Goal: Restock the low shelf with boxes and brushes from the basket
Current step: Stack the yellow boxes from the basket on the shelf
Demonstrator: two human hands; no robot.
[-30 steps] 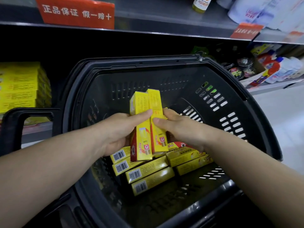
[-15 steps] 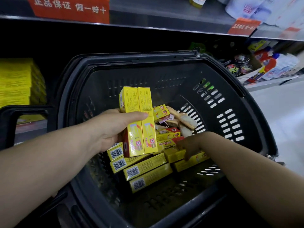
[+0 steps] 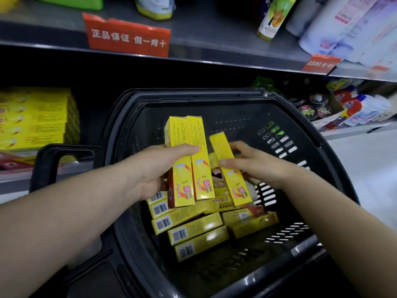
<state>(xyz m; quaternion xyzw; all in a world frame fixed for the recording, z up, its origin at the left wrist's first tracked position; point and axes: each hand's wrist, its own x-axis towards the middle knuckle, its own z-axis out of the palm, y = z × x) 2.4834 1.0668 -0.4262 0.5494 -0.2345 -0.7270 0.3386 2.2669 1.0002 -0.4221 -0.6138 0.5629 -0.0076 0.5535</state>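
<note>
A black plastic basket (image 3: 305,130) fills the middle of the view. Several long yellow boxes (image 3: 194,231) lie in a heap on its bottom, barcodes facing up. My left hand (image 3: 154,168) holds two yellow boxes (image 3: 189,160) upright side by side above the heap. My right hand (image 3: 255,163) grips a third yellow box (image 3: 229,168), tilted, just right of the pair. A stack of the same yellow boxes (image 3: 36,119) sits on the low shelf at the left. The brushes are mostly hidden behind the boxes and hands.
The basket's handle (image 3: 53,162) sticks out at the left, in front of the low shelf's edge. Above runs a grey shelf with a red sign (image 3: 127,38) and bottles (image 3: 272,18). Tins and bottles (image 3: 352,108) stand on the low shelf at the right. White floor lies at the right.
My right hand dipped into the heap and has come up with a third yellow box beside the pair. My left hand still holds the two boxes. The camera tilted upward.
</note>
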